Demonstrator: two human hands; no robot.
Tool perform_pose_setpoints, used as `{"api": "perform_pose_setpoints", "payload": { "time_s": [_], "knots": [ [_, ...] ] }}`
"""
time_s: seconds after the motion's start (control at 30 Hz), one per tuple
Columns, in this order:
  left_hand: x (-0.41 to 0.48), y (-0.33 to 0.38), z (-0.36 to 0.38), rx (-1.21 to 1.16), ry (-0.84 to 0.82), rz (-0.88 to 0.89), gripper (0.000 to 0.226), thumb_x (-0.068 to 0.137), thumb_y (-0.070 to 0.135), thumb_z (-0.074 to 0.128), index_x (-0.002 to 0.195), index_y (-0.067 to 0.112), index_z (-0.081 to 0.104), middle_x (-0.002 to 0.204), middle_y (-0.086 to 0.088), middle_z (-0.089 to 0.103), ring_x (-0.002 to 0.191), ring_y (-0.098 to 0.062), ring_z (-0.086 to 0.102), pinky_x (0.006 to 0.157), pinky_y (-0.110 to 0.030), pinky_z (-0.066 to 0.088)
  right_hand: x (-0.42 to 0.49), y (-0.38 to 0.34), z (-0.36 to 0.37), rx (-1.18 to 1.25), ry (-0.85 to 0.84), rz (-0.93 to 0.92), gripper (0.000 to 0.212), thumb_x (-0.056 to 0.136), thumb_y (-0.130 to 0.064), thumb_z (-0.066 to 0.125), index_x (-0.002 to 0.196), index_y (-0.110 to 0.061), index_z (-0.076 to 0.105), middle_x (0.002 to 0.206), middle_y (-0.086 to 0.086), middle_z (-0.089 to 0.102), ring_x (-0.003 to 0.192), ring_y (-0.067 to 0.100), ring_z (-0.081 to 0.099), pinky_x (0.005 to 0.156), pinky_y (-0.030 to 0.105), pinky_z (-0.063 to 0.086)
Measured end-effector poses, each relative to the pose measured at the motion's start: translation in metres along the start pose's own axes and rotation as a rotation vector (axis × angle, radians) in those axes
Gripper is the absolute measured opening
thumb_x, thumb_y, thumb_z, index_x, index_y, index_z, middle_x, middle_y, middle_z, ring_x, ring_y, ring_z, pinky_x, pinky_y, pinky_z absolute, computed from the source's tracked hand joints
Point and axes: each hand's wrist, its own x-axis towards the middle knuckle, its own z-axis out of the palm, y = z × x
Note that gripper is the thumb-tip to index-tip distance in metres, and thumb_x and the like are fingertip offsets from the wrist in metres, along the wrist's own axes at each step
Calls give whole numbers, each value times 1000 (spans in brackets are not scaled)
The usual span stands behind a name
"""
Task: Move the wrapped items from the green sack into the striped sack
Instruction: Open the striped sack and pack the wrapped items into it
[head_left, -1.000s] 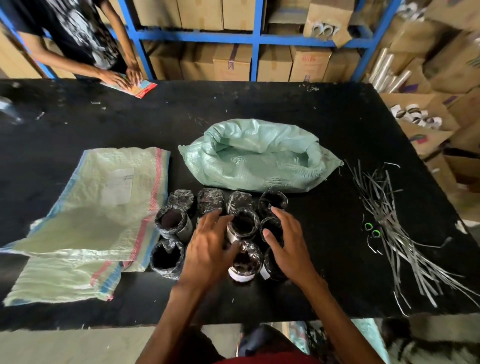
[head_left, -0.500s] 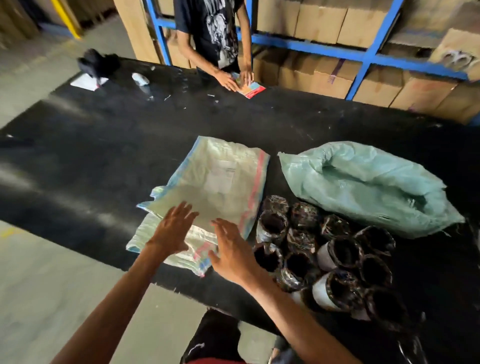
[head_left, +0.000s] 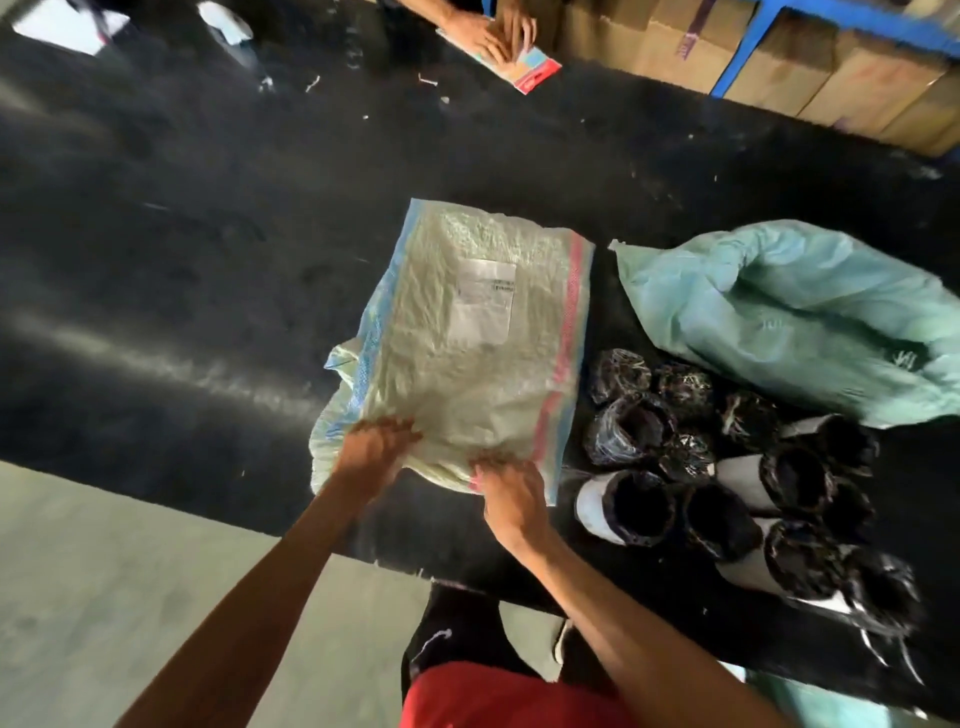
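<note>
Woven cream sack with blue and red stripes (head_left: 457, 395): your left hand (head_left: 375, 446) and right hand (head_left: 511, 493) both pinch its near edge in curled fingers, likely to open its mouth. Black film-wrapped rolls (head_left: 722, 514) stand just right, pale-green sack (head_left: 769, 322) slumped beyond them.

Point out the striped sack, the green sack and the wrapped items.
striped sack (head_left: 467, 384), head view, on its flat middle.
green sack (head_left: 779, 322), head view, on its crumpled middle.
wrapped items (head_left: 644, 509), head view, on the dark end of the near-left one.
</note>
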Motion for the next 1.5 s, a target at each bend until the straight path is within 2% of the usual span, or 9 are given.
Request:
{"api": "perform_pose_setpoints", "payload": {
  "time_s": [0.07,0.13,0.23,0.5,0.73,0.93,1.17,1.3,1.5],
  "knots": [
    [12,2,-3,45,25,-29,64,98,32,19,90,13,80,78,-13,74,66,-29,72,59,-37,60,8,5,-18,20,-21,17,39,89,1,48,117,-18,67,116,4,70,111,25,65,92,37,52],
    [26,14,-33,8,26,-101,29,86,22,54,89,10,79,68,-15,69,54,-32,68,50,-37,57,14,13,-48,93,33,84,38,88,1,52,114,-18,71,109,5,72,105,26,68,90,38,55],
    [61,22,-87,-40,27,-150,36,60,8,91,94,9,79,69,-17,70,55,-38,67,49,-40,54,27,30,-116,228,256,121,44,84,1,58,116,-23,74,107,3,76,103,24,70,87,36,58],
    [176,79,-351,-101,456,-252,26,85,32,67,108,24,75,93,-17,72,91,-41,67,74,-44,52,55,77,-390,355,894,-55,48,83,0,63,118,-30,74,107,-1,76,100,21,69,85,29,55],
    [243,177,-520,-739,757,-313,32,77,33,77,76,3,67,74,-19,60,71,-28,60,62,-38,41,-18,113,-542,341,1477,-122,50,83,-19,71,132,-16,61,126,8,55,117,27,52,104,38,42],
    [310,281,-550,-1489,680,-127,19,84,4,72,69,4,61,71,-15,68,56,-21,61,51,-27,52,-69,167,-595,564,1119,-174,49,77,-83,53,82,-39,73,74,-19,70,78,3,66,76,33,54],
    [361,369,-543,-1695,252,137,41,84,7,76,120,-8,65,116,-23,70,111,-36,66,99,-46,53,-95,279,-638,479,1146,62,29,83,-7,66,105,-21,79,103,-2,78,104,15,70,91,27,54],
    [398,394,-526,-1681,70,259,34,88,1,69,121,-6,65,117,-18,71,103,-27,70,77,-28,61,-110,349,-648,393,1201,272,28,90,-5,57,100,-23,76,107,3,75,104,23,68,86,35,57],
    [461,418,-479,-1582,21,-61,21,93,-11,51,80,-3,64,68,-16,68,50,-22,67,47,-27,56,-117,434,-654,486,1263,490,29,93,-5,50,99,-22,72,107,10,73,104,31,67,84,36,55]
  ]
}}
